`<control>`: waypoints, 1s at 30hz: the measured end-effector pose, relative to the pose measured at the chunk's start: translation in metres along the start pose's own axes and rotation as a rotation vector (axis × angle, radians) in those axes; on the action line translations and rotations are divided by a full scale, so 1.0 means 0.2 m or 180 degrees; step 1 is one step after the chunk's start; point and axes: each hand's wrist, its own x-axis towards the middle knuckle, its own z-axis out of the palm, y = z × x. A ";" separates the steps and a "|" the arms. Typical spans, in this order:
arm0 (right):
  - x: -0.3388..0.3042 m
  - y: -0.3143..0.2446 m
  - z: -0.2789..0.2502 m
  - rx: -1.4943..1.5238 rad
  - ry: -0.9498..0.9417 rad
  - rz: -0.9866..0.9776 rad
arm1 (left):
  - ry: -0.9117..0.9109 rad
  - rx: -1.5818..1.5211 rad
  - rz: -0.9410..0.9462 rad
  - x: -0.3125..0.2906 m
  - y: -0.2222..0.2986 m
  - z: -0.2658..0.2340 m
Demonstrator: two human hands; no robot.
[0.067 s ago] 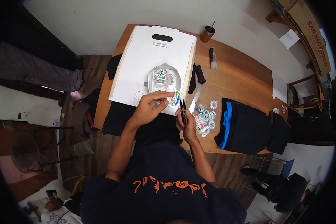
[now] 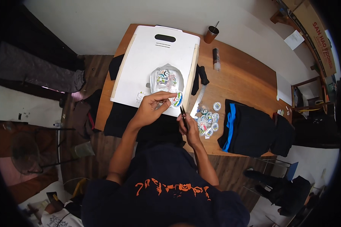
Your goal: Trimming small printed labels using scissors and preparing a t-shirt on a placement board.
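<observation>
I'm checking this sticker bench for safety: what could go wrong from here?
The right hand holds scissors pointing toward the left hand, which pinches a sticker; a slip might nick fingers. The loose cut stickers lie near the table edge and could be brushed off.

Wooden table (image 2: 246,75) carries white board (image 2: 155,64), cup (image 2: 211,34), stickers (image 2: 207,120), folded black clothes (image 2: 250,128).

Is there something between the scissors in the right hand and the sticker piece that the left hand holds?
Nothing visible does. The scissors in the right hand point at the sticker piece pinched by the left hand, with only a bare gap between.
</observation>
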 end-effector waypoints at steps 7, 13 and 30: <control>-0.10 -0.06 -0.03 -0.0566 -0.0708 0.0110 | -0.0119 0.0128 -0.0046 0.01 0.04 -0.01; -0.07 -0.10 -0.04 -0.0862 -0.0570 0.0084 | -0.0180 0.0241 0.0020 0.01 0.05 0.00; -0.02 -0.14 -0.01 -0.0982 -0.0589 -0.0083 | -0.0231 0.0367 0.0051 0.00 0.06 0.00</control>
